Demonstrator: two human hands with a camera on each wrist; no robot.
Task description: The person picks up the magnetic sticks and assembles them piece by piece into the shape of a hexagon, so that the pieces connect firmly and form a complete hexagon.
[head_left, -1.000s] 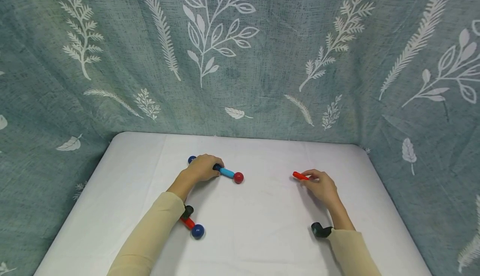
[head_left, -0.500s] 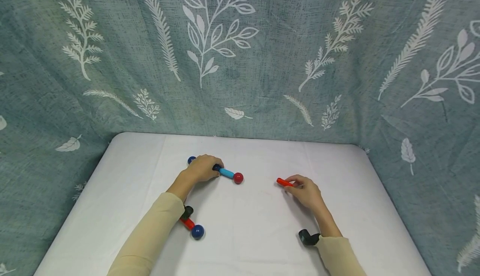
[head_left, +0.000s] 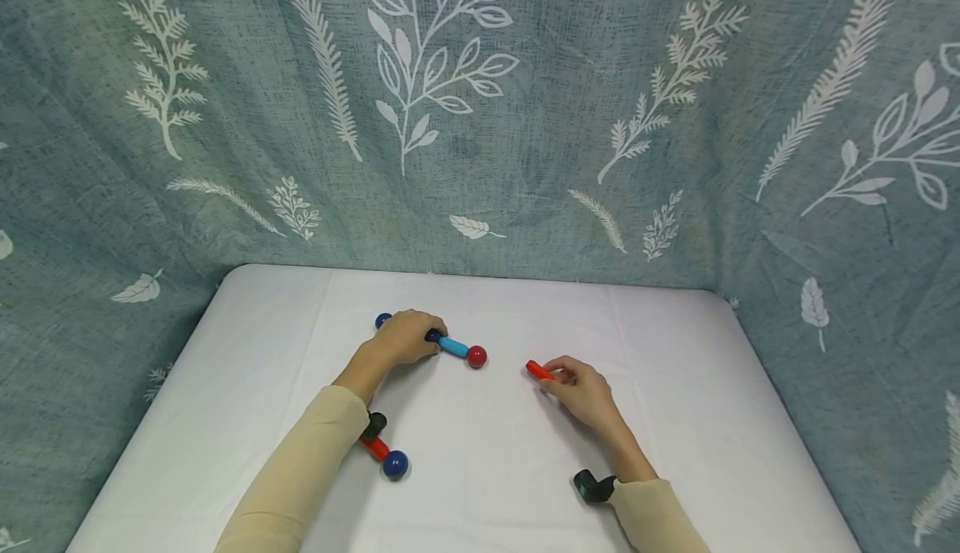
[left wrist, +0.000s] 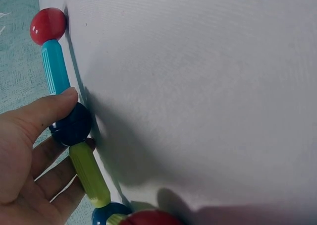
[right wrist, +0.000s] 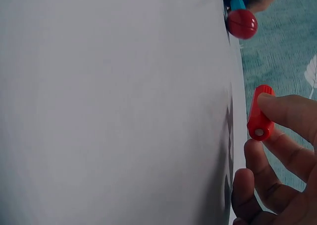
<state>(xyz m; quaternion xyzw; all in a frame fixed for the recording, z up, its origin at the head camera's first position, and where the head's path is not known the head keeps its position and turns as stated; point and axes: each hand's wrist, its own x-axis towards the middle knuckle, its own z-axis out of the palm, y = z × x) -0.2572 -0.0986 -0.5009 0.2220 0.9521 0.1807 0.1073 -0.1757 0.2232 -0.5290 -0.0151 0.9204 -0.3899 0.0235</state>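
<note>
My left hand (head_left: 408, 337) grips a dark blue ball (left wrist: 73, 126) in a chain of toy rods and balls. From that ball a light blue rod (head_left: 453, 346) runs to a red ball (head_left: 476, 357). On its other side, in the left wrist view, a lime green rod (left wrist: 90, 174) leads to another blue ball (left wrist: 110, 213). My right hand (head_left: 579, 388) pinches a short red rod (right wrist: 260, 113) between thumb and fingers, a round silvery spot on its end. This rod is apart from the chain, to the right of the red ball.
A red rod (head_left: 376, 448) with a blue ball (head_left: 395, 465) at its end lies by my left forearm, which hides part of it. The white table (head_left: 495, 486) meets a leaf-patterned green curtain (head_left: 525, 119) at the back. Small black devices sit on both wrists.
My right hand has carried the red rod leftward and slightly nearer me, closer to the red ball. My left hand and the chain have stayed in place.
</note>
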